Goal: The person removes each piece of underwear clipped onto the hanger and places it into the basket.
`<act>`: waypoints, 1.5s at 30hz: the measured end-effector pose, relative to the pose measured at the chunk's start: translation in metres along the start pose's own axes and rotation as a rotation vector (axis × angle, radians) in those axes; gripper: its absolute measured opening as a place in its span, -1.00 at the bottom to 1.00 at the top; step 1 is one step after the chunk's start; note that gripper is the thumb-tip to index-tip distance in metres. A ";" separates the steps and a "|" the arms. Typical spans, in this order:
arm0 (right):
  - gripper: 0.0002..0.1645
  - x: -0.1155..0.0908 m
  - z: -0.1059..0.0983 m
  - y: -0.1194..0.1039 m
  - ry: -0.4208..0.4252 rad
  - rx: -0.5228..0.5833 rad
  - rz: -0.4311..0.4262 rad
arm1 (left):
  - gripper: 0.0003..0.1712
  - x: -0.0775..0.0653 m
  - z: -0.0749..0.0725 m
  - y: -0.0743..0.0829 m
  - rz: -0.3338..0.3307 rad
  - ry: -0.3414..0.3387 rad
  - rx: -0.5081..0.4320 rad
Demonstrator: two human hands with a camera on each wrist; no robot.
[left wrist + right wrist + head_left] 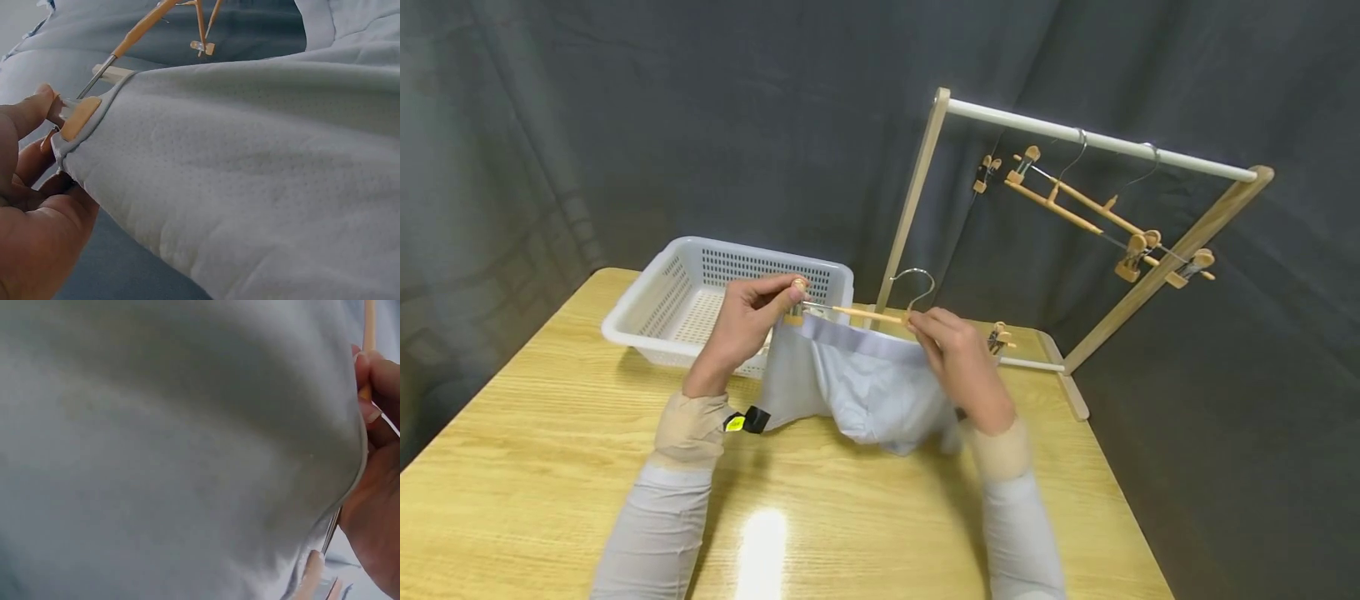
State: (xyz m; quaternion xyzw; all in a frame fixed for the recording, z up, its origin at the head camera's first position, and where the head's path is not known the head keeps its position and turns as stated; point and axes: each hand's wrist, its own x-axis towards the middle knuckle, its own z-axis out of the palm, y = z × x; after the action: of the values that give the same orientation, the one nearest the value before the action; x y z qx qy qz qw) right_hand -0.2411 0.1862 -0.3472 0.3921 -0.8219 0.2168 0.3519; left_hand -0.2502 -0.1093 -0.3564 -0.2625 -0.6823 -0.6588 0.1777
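Observation:
A clip hanger [868,314] with a thin wooden bar and metal hook is held up over the table by both hands. My left hand [748,321] pinches the wooden clip [81,119] at the hanger's left end. That clip has the top corner of a light grey garment [868,387] in it, shorts-like, with a lavender band along its top. My right hand [958,362] pinches the bar near the foot of the hook. The garment hangs below the bar. Beyond the right hand, the other end clip [998,337] shows partly; the garment's corner there is hidden in the head view.
A white perforated basket [651,343] stands behind the left hand. At the back right rises a wooden rack [917,183] with a white rail [1022,127], from which two clip hangers [1060,212] hang. Dark curtains [775,125] close off the back and right sides.

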 end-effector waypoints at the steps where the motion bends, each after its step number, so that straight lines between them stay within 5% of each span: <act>1: -0.75 0.000 0.000 0.001 -0.001 0.004 0.000 | -0.74 0.000 0.000 -0.001 0.013 -0.004 0.002; 20: -0.72 0.001 0.000 0.006 -0.034 0.037 0.022 | -0.73 0.002 0.003 -0.008 0.135 0.027 0.043; 29: -0.73 -0.002 0.003 0.007 -0.030 0.028 0.017 | -0.73 -0.002 0.005 0.014 0.114 -0.009 0.055; 35: -0.73 -0.002 0.004 0.009 -0.039 0.028 0.012 | -0.71 0.000 -0.001 -0.003 0.032 -0.076 0.092; 39: -0.73 -0.002 0.003 0.009 -0.057 0.019 0.021 | -0.61 0.001 0.001 -0.005 0.084 -0.064 0.375; 42: -0.72 -0.001 0.004 0.008 -0.079 0.037 0.030 | -0.57 0.001 0.009 0.003 0.238 -0.017 0.648; 45: -0.70 0.000 0.004 0.008 -0.109 0.062 0.049 | -0.60 0.001 0.024 0.013 0.416 -0.004 0.750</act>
State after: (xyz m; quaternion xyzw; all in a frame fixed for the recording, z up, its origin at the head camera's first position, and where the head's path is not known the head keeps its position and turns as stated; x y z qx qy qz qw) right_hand -0.2491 0.1880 -0.3507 0.3939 -0.8420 0.2289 0.2891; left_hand -0.2406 -0.0855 -0.3468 -0.3129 -0.8075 -0.3149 0.3884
